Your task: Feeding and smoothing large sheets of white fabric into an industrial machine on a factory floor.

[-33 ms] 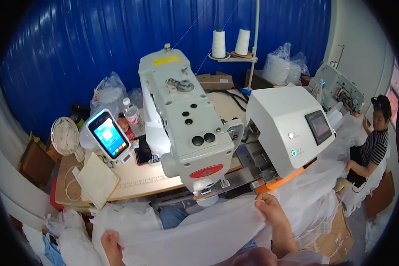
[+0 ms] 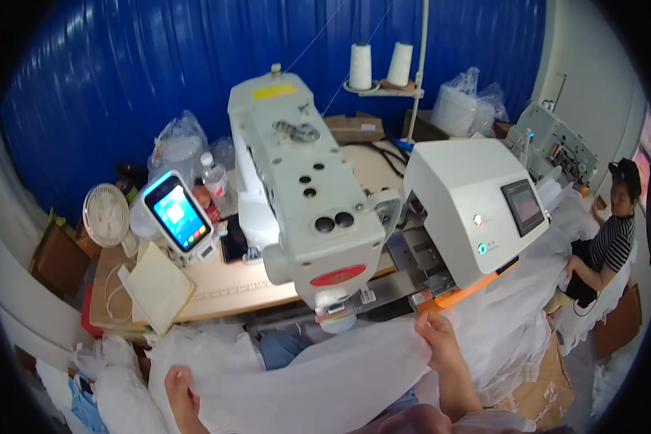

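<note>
A sheer white fabric (image 2: 307,387) stretches across my lap, in front of the sewing machine (image 2: 318,239). At its left end, my left hand (image 2: 181,394) is closed on the fabric, fingers curled. My right hand (image 2: 441,346) pinches the fabric's upper edge between thumb and fingers, just below the orange strip (image 2: 466,291) of the white control box (image 2: 463,195). The machine's pale grey head reaches toward me, its lower end close above the fabric's far edge. Blue cloth (image 2: 282,350) shows past that edge.
On the table (image 2: 239,283) are a lit touchscreen panel (image 2: 176,215), a bottle (image 2: 215,177) and a phone (image 2: 233,239). A fan (image 2: 107,215) stands left. White thread cones (image 2: 361,66) stand behind. More white fabric (image 2: 517,311) heaps right, where a person in a striped top (image 2: 607,249) sits.
The view has shifted slightly. Both hands keep their grip on the fabric, with no clear movement.
</note>
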`<action>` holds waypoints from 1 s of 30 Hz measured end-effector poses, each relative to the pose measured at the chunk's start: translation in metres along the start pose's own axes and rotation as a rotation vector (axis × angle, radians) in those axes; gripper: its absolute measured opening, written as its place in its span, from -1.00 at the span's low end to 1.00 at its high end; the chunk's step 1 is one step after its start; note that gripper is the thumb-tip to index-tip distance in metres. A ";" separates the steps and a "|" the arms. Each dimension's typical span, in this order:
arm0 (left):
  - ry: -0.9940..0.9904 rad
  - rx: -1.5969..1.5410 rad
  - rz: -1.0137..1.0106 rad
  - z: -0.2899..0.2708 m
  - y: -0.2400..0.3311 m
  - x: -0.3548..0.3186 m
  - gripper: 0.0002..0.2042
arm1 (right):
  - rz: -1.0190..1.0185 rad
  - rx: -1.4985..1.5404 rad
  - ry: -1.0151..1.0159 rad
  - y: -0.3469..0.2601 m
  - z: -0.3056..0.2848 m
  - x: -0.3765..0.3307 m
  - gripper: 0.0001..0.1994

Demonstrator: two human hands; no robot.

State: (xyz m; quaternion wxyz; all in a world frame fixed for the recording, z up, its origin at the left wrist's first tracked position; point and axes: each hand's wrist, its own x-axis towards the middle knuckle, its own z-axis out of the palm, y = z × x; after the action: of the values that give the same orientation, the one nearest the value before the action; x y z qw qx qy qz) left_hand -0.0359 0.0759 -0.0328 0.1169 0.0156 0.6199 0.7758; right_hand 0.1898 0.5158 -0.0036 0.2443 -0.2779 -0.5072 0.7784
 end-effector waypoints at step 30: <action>-0.086 0.723 0.063 0.030 -0.029 -0.016 -0.94 | -0.867 -1.312 0.488 -0.024 -0.036 0.105 -0.71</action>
State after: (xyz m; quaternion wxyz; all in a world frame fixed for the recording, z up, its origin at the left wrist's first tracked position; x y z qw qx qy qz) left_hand -0.0107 0.1078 -0.0523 0.1058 0.1074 0.8478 0.5085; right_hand 0.1400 0.6180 -0.0126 0.4143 -0.3049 -0.8540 0.0781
